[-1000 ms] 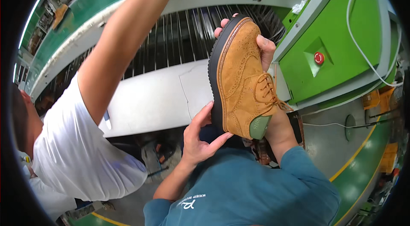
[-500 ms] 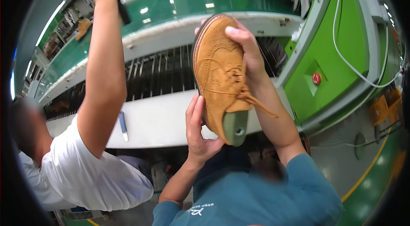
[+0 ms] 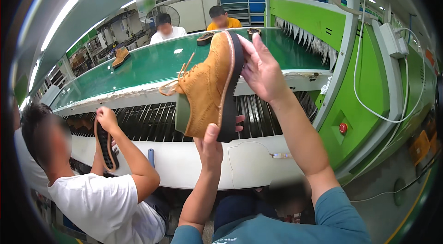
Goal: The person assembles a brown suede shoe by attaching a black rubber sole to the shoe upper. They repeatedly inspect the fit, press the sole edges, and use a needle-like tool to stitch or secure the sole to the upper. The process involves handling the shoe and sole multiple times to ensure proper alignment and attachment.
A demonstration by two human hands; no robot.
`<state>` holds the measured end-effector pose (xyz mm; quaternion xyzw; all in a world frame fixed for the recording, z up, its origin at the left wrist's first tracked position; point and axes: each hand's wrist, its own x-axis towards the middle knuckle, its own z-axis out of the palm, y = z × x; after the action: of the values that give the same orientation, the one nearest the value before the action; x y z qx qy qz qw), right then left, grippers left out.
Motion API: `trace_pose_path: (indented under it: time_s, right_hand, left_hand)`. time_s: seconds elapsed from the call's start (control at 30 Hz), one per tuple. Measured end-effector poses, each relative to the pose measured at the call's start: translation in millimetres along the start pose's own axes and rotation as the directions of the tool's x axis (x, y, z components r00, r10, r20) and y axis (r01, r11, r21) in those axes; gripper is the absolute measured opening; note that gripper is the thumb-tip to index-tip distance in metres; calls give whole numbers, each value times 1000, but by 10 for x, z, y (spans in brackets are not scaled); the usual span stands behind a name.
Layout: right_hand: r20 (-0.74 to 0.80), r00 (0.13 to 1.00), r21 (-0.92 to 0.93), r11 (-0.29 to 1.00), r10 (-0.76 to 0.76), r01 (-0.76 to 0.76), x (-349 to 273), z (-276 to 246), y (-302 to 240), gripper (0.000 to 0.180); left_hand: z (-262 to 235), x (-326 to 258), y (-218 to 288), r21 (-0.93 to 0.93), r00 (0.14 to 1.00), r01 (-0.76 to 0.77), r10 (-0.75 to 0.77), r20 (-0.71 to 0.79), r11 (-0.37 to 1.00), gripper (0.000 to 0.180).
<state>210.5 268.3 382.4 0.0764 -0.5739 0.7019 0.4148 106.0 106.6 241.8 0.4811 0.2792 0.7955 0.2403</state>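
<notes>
A tan lace-up shoe (image 3: 207, 85) with perforated patterning and a thick dark sole (image 3: 232, 82) is held up in front of me, toe upward. Its sole faces right and its laces hang out to the left. A green shoe last (image 3: 182, 114) shows in the ankle opening. My left hand (image 3: 210, 152) grips the heel from below, thumb on the upper, with some fingers reaching behind the sole. Beside the toe, my right hand (image 3: 265, 72) is open, thumb raised, its fingertips against or very near the sole edge.
A white ledge (image 3: 240, 170) carries a blue-handled tool (image 3: 151, 157) and a small pale stick (image 3: 281, 155). Beyond run metal rollers (image 3: 258, 115) and a green conveyor (image 3: 152, 66) with shoe parts. A green machine (image 3: 369, 73) stands right. At left, a co-worker (image 3: 99, 198) holds a sole (image 3: 105, 145).
The shoe has turned from showing its laced top to its side, sole now rightward. My right hand has loosened from the toe. The co-worker's raised arm has come down. My view has tilted up.
</notes>
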Motion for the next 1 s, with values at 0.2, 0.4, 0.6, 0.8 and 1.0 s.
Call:
trace_pose_path:
  time_s: [0.2,0.4,0.6,0.8,1.0]
  right_hand:
    - [46,999,-242,970,17,-6,-286,-167,19,79]
    - [-28,997,-335,940,-76,63,-280,-148,-284,59]
    - [-137,961,-465,872,-238,150,-276,-133,-432,49]
    - [-262,911,-605,790,-318,101,-352,-425,-233,42]
    - [69,818,-842,406,-572,355,574,251,-1346,68]
  left_hand:
    - [26,367,106,-105,995,-96,96,-6,990,85]
    - [41,426,201,-102,994,-112,112,-11,988,81]
    - [232,267,-2,-174,999,-40,44,24,984,72]
    - [445,73,-327,-310,998,67,-65,17,948,65]
    - [153,-189,-371,-217,991,126,-131,-8,968,75]
